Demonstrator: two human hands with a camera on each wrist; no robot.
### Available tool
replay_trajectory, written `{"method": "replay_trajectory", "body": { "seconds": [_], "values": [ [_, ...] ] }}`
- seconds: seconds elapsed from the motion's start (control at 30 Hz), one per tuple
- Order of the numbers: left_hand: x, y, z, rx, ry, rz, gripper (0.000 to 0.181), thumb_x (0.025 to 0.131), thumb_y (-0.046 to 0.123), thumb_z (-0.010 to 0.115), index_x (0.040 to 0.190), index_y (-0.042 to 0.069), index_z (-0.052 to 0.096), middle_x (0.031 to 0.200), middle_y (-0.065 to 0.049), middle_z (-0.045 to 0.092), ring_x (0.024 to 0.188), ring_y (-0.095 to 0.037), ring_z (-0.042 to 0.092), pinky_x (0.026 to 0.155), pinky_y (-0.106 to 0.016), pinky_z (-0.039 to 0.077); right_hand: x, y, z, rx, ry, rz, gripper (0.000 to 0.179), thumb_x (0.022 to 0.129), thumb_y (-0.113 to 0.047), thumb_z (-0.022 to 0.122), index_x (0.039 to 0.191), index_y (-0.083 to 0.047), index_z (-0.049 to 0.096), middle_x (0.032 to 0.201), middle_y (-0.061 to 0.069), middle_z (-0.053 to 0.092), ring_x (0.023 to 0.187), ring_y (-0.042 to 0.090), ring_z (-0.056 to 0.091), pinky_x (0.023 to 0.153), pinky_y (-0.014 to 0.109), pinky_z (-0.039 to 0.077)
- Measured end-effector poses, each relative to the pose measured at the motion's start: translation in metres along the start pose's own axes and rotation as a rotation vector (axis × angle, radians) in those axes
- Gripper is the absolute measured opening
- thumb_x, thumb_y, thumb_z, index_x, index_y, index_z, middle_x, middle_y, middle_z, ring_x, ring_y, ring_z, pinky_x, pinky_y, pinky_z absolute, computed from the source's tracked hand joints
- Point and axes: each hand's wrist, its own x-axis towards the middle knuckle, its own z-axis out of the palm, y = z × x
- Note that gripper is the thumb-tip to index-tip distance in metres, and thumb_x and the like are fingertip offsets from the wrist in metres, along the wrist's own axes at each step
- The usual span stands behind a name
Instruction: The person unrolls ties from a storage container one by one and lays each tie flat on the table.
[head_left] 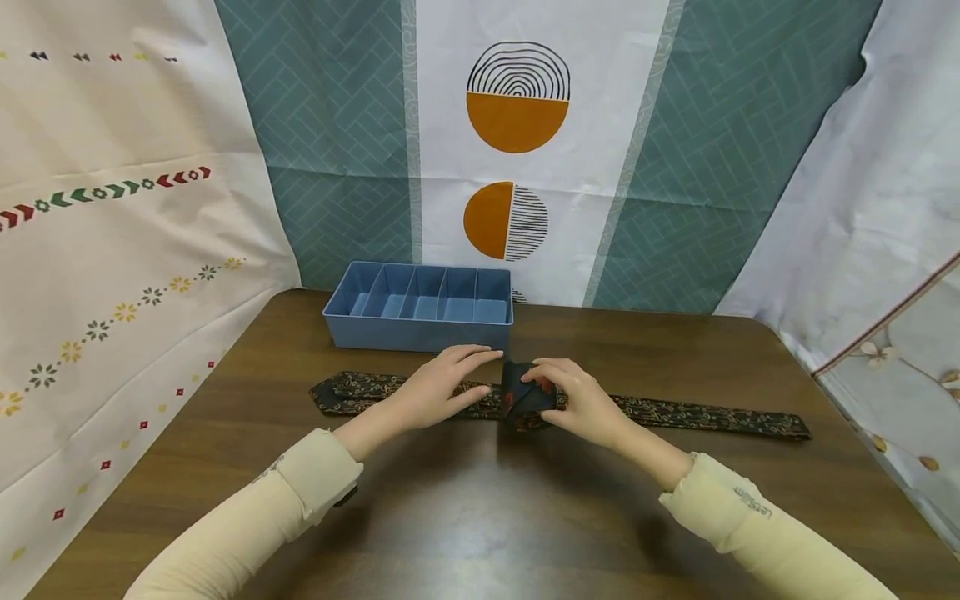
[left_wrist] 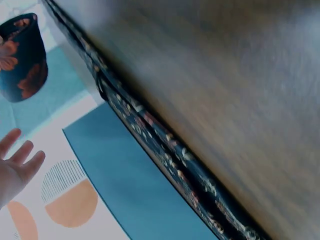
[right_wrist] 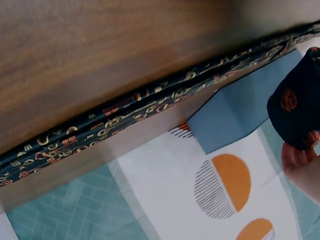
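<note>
My right hand [head_left: 583, 402] holds a rolled-up dark necktie [head_left: 517, 398] with orange flowers, thumb and fingers pinching its side. In the right wrist view this rolled necktie [right_wrist: 290, 102] is up off the table, fingertips [right_wrist: 300, 159] against it. My left hand [head_left: 441, 388] hovers just left of the roll, fingers spread and relaxed, apart from it. Its fingers [left_wrist: 22, 152] hold nothing in the left wrist view. Beneath both hands a second necktie [head_left: 705, 417], dark with a small multicoloured pattern, lies stretched out across the table, doubled over, its pointed end at the left.
A blue box [head_left: 420, 336] with several compartments stands behind the patterned necktie, left of centre. The brown wooden table [head_left: 465, 533] reaches back to a hanging patterned cloth [head_left: 330, 167]. Light cloths hang at the left and right sides.
</note>
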Motion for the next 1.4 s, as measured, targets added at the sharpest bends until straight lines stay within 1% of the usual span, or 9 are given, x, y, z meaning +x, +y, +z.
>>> {"method": "replay_trajectory", "body": {
  "seconds": [0.23, 0.4, 0.57, 0.8, 0.93, 1.03, 1.17, 1.3, 1.4],
  "values": [
    [-0.012, 0.006, 0.004, -0.122, -0.027, -0.032, 0.044, 0.096, 0.03, 0.055, 0.138, 0.017, 0.049, 0.137, -0.003, 0.051, 0.127, -0.024, 0.047, 0.102, -0.046, 0.042, -0.009, -0.007, 0.007, -0.004, -0.032, 0.009, 0.047, 0.07, 0.003, 0.078, 0.111, -0.013, 0.061, 0.124, 0.013, 0.058, 0.099, 0.021, 0.054, 0.08, 0.04, 0.052],
    [-0.015, 0.007, 0.013, -0.118, -0.033, -0.038, 0.038, 0.096, 0.03, 0.055, 0.132, 0.016, 0.055, 0.129, -0.002, 0.057, 0.122, -0.021, 0.053, 0.1, -0.043, 0.045, -0.018, -0.007, 0.01, -0.026, -0.064, 0.006, 0.046, 0.069, 0.001, 0.079, 0.11, -0.013, 0.061, 0.122, 0.01, 0.06, 0.1, 0.02, 0.055, 0.081, 0.039, 0.051],
    [-0.013, 0.015, 0.025, -0.101, -0.055, -0.058, 0.04, 0.095, 0.033, 0.055, 0.132, 0.017, 0.054, 0.129, -0.003, 0.057, 0.121, -0.022, 0.054, 0.098, -0.043, 0.046, -0.022, -0.006, 0.012, -0.04, -0.065, -0.005, 0.046, 0.069, 0.0, 0.079, 0.109, -0.013, 0.062, 0.116, 0.007, 0.062, 0.096, 0.017, 0.053, 0.077, 0.035, 0.049],
    [-0.007, 0.024, 0.032, -0.091, -0.088, -0.079, 0.05, 0.093, 0.041, 0.057, 0.136, 0.018, 0.051, 0.131, -0.004, 0.056, 0.119, -0.023, 0.055, 0.096, -0.044, 0.047, -0.022, -0.005, 0.02, -0.042, -0.12, -0.011, 0.043, 0.071, -0.002, 0.079, 0.108, -0.013, 0.06, 0.095, -0.001, 0.058, 0.09, 0.014, 0.048, 0.072, 0.029, 0.045],
    [-0.007, 0.028, 0.034, -0.047, -0.09, -0.078, 0.049, 0.089, 0.042, 0.061, 0.131, 0.017, 0.055, 0.127, -0.004, 0.057, 0.115, -0.023, 0.056, 0.093, -0.044, 0.049, -0.022, -0.006, 0.023, -0.045, -0.133, 0.011, 0.044, 0.072, -0.003, 0.078, 0.11, -0.012, 0.059, 0.097, -0.001, 0.059, 0.09, 0.014, 0.049, 0.073, 0.029, 0.046],
    [-0.007, 0.03, 0.036, -0.029, -0.079, -0.084, 0.049, 0.087, 0.042, 0.065, 0.129, 0.017, 0.056, 0.125, -0.004, 0.058, 0.113, -0.023, 0.057, 0.091, -0.044, 0.05, -0.022, -0.007, 0.023, -0.027, -0.154, 0.06, 0.048, 0.072, -0.004, 0.079, 0.114, -0.01, 0.055, 0.101, 0.001, 0.059, 0.09, 0.013, 0.052, 0.074, 0.029, 0.049],
    [-0.007, 0.032, 0.039, -0.052, -0.081, -0.099, 0.051, 0.087, 0.039, 0.066, 0.131, 0.017, 0.055, 0.125, -0.004, 0.058, 0.109, -0.021, 0.059, 0.087, -0.04, 0.051, -0.023, -0.009, 0.022, -0.017, -0.177, 0.113, 0.051, 0.072, -0.005, 0.08, 0.114, -0.007, 0.051, 0.101, 0.003, 0.058, 0.088, 0.013, 0.053, 0.074, 0.029, 0.05],
    [-0.007, 0.033, 0.039, -0.06, -0.086, -0.092, 0.052, 0.087, 0.039, 0.066, 0.133, 0.016, 0.053, 0.125, -0.004, 0.057, 0.104, -0.019, 0.061, 0.084, -0.039, 0.052, -0.024, -0.008, 0.023, -0.038, -0.171, 0.102, 0.049, 0.071, -0.004, 0.08, 0.112, -0.008, 0.053, 0.099, 0.002, 0.057, 0.087, 0.013, 0.051, 0.073, 0.028, 0.05],
    [-0.008, 0.032, 0.038, -0.043, -0.079, -0.085, 0.053, 0.087, 0.038, 0.066, 0.133, 0.016, 0.052, 0.126, -0.004, 0.057, 0.106, -0.02, 0.061, 0.085, -0.04, 0.052, -0.024, -0.008, 0.025, -0.049, -0.164, 0.074, 0.048, 0.072, -0.004, 0.079, 0.113, -0.009, 0.054, 0.103, 0.003, 0.059, 0.091, 0.015, 0.052, 0.076, 0.031, 0.05]
  ]
}}
